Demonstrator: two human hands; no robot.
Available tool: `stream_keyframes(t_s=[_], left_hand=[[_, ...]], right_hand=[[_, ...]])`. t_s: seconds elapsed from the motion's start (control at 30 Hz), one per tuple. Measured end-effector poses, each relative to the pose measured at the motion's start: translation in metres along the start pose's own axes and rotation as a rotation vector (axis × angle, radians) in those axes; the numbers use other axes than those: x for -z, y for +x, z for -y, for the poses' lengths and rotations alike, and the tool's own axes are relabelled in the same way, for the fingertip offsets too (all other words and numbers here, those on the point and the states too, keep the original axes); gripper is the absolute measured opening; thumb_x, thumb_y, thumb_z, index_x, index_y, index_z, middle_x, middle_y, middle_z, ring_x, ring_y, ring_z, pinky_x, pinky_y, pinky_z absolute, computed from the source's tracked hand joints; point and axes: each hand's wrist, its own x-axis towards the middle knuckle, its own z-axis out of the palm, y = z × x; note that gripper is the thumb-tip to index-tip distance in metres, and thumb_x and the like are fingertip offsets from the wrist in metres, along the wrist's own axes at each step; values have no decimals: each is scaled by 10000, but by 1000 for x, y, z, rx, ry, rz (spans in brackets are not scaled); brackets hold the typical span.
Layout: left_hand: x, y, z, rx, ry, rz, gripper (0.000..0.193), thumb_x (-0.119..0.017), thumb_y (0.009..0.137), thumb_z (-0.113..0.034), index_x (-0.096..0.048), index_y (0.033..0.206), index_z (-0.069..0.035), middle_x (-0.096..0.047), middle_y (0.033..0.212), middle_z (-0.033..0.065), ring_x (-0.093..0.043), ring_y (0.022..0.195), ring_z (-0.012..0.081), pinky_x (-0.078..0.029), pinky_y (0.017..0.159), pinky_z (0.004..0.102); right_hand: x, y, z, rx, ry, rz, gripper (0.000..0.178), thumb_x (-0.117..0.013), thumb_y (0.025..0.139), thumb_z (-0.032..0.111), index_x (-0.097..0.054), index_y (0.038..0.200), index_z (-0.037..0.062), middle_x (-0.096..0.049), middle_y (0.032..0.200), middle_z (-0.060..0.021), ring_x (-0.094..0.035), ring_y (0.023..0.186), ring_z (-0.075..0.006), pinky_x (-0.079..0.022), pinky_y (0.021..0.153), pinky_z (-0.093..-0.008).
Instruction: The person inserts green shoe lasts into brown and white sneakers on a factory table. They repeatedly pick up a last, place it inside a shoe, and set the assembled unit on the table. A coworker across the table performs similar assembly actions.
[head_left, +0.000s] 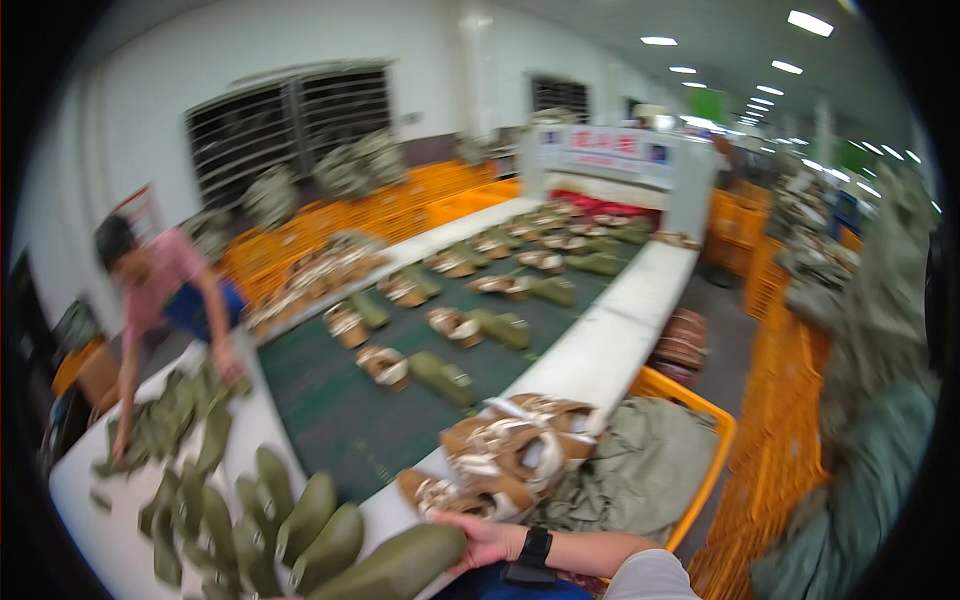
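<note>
My right hand (481,541), with a black band on its wrist, comes in from the lower right. Its fingers curl round the end of a large olive-green shoe last (395,568) at the lower edge. Right above the hand lies a heap of tan and white shoe uppers (520,450) on the white ledge of the conveyor. To the left of the held last, several more green shoe lasts (215,520) lie bunched on a white table (95,500). My left hand does not show.
A dark green conveyor belt (310,400) carries tan uppers paired with green lasts toward a white machine (610,155). At the left, a person in pink (175,265) reaches into green lasts. Orange crates (765,440) stand at right; another crate with grey-green cloth (640,460) sits beside me.
</note>
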Motion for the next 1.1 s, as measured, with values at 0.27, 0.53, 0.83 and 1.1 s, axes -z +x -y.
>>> stream_keyframes(t_s=[0.27, 0.53, 0.83, 1.1], left_hand=[[-17, 77, -7, -338, -45, -225, 418, -655, 873, -146, -562, 1259, -15, -609, 1168, 121, -568, 1058, 203, -471, 880, 321], [1, 143, 126, -68, 898, -770, 797, -805, 668, -362, -473, 1332, -74, -388, 1399, 248, -289, 1326, 468, -333, 1022, 544], [-16, 152, 158, -17, 639, -796, 673, -680, 787, -409, -474, 1350, -103, -433, 1384, 219, -209, 1366, 479, -302, 1042, 580], [-15, 153, 148, -98, 736, -867, 563, -677, 772, -358, -557, 1252, -91, -557, 1234, 163, -327, 1273, 478, -368, 1015, 534]], right_hand=[[-35, -61, 1, 265, 24, -232, 414, -628, 905, 299, -555, 1240, 66, -629, 1168, -81, -632, 995, -189, -516, 893, -372], [-80, 16, 171, 641, -454, -431, 348, -584, 917, 216, -560, 1205, 22, -625, 1169, -112, -617, 1027, -234, -497, 896, -364], [-1, 175, 214, 659, -1973, -1008, 569, -610, 848, 262, -432, 1346, 51, -610, 1126, -273, -574, 1088, -416, -462, 920, -448], [38, 185, 234, 219, -2071, -790, 704, -520, 866, 178, -157, 1459, 66, -568, 1168, -328, -579, 1071, -447, -454, 920, -485]])
